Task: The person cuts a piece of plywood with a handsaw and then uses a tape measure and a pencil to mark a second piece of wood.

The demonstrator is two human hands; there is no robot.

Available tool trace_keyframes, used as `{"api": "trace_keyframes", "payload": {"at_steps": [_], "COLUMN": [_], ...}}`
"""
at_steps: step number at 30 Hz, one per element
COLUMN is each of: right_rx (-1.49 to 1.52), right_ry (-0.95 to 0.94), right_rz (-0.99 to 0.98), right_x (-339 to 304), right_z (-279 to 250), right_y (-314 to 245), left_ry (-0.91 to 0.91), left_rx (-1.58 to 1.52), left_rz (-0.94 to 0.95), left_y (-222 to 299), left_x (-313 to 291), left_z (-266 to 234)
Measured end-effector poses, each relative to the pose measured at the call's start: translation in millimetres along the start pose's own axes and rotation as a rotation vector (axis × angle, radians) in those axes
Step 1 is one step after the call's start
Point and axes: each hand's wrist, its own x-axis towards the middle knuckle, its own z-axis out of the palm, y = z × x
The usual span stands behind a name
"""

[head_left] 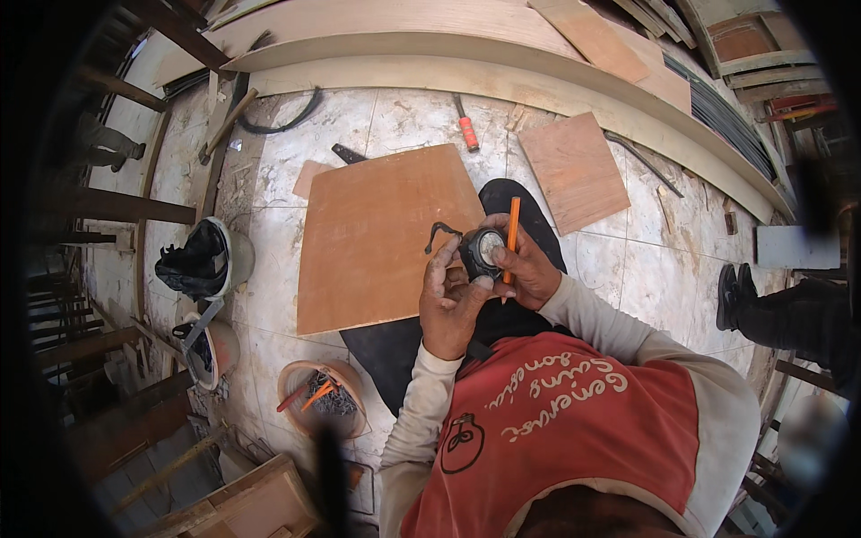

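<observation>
A: Where's the tape measure?
B: Between left hand and right hand, both holding it; right also grips an orange pencil.
A: Shapes, materials?
B: Tape measure round, black, scuffed pale face. Pencil thin, straight. Wooden board to the left, flat, brown.

Holds the left hand and right hand close together just right of the frame's centre, fingers bent, thumbs turned inward. Slants the left forearm up from the lower edge, the right forearm up-left from the lower right.
</observation>
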Motion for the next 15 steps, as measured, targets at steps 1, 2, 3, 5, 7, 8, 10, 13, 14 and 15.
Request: {"api": "trace_keyframes", "payload": {"at_steps": [1, 2, 3, 5, 7, 8, 10, 13, 14, 15], "right_rx": [0.076, 0.152, 0.127, 0.111, 0.044, 0.043, -0.279, -0.901, -1.294, -1.295], "right_ry": [0.035, 0.07, 0.04, 0.012, 0.027, 0.024, -0.081, -0.142, -0.12, -0.126], "right_rz": [0.012, 0.024, 0.058, 0.144, 0.264, 0.266, 0.306, 0.105, -0.104, -0.107], "right_x": [1.4, 1.0, 0.1, -2.6, -2.8, -3.7, -7.2, -11.6, -13.7, -13.0], "right_z": [5.7, 8.4, 10.3, 9.7, 9.0, 7.4, 7.1, -6.7, -3.0, 1.1], "right_y": [10.1, 16.9, 21.3, 26.9, 27.2, 23.9, 10.9, 5.8, -1.2, -11.0], "left_ry": [0.007, 0.084, 0.166, 0.155, 0.156, 0.161, 0.235, 0.242, 0.195, 0.2], "left_rx": [0.001, -0.052, -0.105, 0.292, 0.919, 0.919, 0.79, 0.555, 0.466, 0.467], "left_rz": [0.005, 0.058, 0.113, 0.243, 0.465, 0.466, 0.352, 0.205, 0.097, 0.1], "left_y": [-1.6, -5.3, -8.8, -13.2, -11.0, -13.3, -17.2, -10.3, -8.7, -12.1], "left_x": [-2.8, -5.1, -8.8, -21.0, -25.7, -26.7, -31.6, -32.6, -33.5, -33.4], "left_z": [-1.3, -3.5, -7.6, -19.3, -17.9, -19.8, -29.3, -38.9, -40.9, -42.0]}}
